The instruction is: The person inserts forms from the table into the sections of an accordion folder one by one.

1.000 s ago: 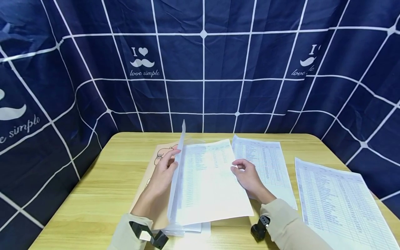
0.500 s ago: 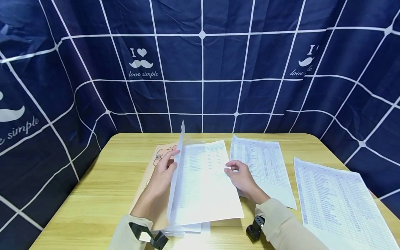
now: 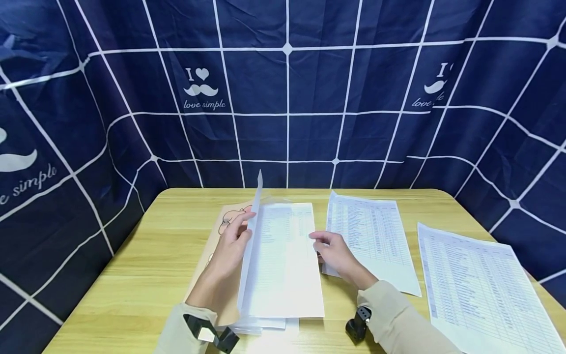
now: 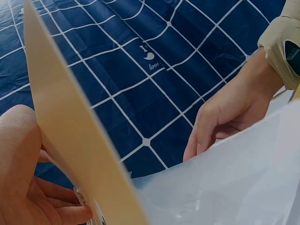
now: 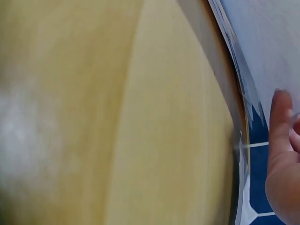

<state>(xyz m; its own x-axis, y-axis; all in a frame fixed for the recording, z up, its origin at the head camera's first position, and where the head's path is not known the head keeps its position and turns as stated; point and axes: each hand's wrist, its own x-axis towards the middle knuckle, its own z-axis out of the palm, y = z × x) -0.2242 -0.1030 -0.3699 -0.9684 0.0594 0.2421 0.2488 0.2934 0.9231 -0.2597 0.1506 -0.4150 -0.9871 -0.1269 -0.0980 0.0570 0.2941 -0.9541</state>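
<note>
A folder with a tan cover [image 3: 221,221] bearing cartoon drawings lies open at the table's middle. My left hand [image 3: 230,246] holds up a pale upright leaf [image 3: 248,260], seen nearly edge-on; in the left wrist view a tan side of it [image 4: 77,126] rises beside the fingers. A printed sheet [image 3: 287,270] lies against this leaf, over the folder's right part, its left edge hidden there. My right hand [image 3: 338,253] pinches the sheet's right edge between thumb and fingers. In the right wrist view only part of that hand [image 5: 283,164] appears, beside the pale sheet.
Two more printed sheets lie to the right: one [image 3: 371,236] just behind my right hand, another [image 3: 486,280] at the table's right edge. Clear sleeve edges [image 3: 245,328] stick out below the folder. A navy checked curtain [image 3: 287,98] surrounds the wooden table [image 3: 132,275].
My right hand has moved left with the sheet, whose right edge slid toward the upright leaf and straightened. More of the sheet behind it shows. The left hand has stayed in place.
</note>
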